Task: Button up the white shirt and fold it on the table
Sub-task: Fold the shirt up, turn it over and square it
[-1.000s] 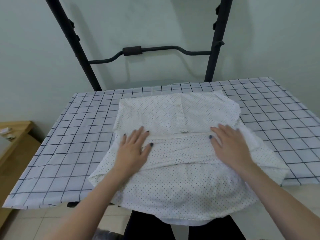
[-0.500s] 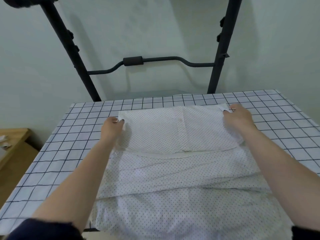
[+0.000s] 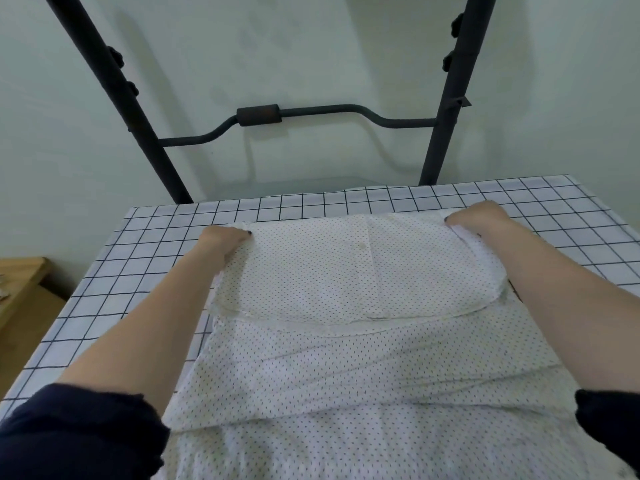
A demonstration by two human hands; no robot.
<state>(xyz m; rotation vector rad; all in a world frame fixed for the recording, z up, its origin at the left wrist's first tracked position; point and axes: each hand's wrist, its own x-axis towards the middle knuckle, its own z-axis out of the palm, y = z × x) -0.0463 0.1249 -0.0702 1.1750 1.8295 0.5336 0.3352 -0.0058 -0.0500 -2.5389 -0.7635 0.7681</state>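
The white dotted shirt (image 3: 346, 341) lies lengthwise on the checked table (image 3: 149, 258), its near end running off the front edge. Its far part is folded back toward me, with the button placket (image 3: 367, 251) facing up. My left hand (image 3: 221, 242) grips the far left corner of that folded part, fingers curled into the cloth. My right hand (image 3: 479, 220) grips the far right corner in the same way. Both arms stretch over the shirt's sides.
A black metal frame (image 3: 446, 109) with a bent crossbar (image 3: 259, 115) stands against the pale wall behind the table. A wooden surface (image 3: 17, 292) sits low at the left. Checked cloth shows to the left, right and far side of the shirt.
Both hands left the shirt's middle, where they lay flat, and reached to the far corners of the folded part, which they now grip. The view has tilted closer over the table.
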